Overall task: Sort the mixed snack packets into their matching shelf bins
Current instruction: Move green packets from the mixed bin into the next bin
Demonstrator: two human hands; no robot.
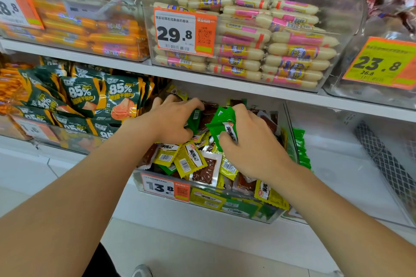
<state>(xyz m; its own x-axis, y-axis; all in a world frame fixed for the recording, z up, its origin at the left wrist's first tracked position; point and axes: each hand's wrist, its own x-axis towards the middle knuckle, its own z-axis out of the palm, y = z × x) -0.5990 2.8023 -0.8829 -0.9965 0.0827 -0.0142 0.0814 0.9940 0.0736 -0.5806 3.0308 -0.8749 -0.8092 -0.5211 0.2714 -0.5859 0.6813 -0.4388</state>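
We find both hands in the mixed bin (pixel 290 135), which sits directly beneath them. The left hand (pixel 173 119) pinches one green packet (pixel 195 119) between thumb and fingers. The right hand (pixel 252 148) grips a green bunch (pixel 221 122), fingers curled round it. Under both hands lie yellow packets (pixel 189 161), brown ones and more green, jumbled together. A price tag (pixel 165 188) marked 13.8 sits below the left wrist. Just right of the right hand, outside the bin wall, stands a green row (pixel 301 150). Left of the left hand are dark bags (pixel 101 101); above both hands, pale sausages (pixel 281 51).
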